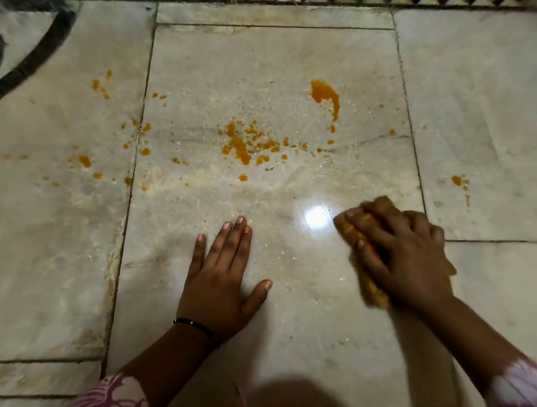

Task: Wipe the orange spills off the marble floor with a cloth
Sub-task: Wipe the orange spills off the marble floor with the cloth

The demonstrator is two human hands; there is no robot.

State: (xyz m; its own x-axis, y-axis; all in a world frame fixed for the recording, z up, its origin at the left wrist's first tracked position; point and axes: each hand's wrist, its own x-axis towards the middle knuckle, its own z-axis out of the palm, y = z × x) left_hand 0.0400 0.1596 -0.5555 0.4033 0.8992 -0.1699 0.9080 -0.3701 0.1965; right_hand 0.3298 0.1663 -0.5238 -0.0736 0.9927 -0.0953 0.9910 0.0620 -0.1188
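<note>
Orange spills dot the pale marble floor point(276, 64): a dense cluster point(242, 145) at the centre, a larger blob point(324, 93) up right, scattered drops point(85, 160) at the left and a small spot point(457, 180) at the right. My right hand point(404, 255) presses a yellowish, stained cloth point(373, 292) flat on the floor at the lower right, below all the spills; the hand is blurred. My left hand point(222, 279) lies flat on the marble with fingers spread, holding nothing, below the central cluster.
A bright light glare point(316, 217) sits between my hands. Dark joints point(130, 186) divide the slabs. A dark curved band point(43, 49) crosses the top left corner. A patterned edge point(436, 2) runs along the top. Faint yellowish smears point(174, 177) mark the floor left of centre.
</note>
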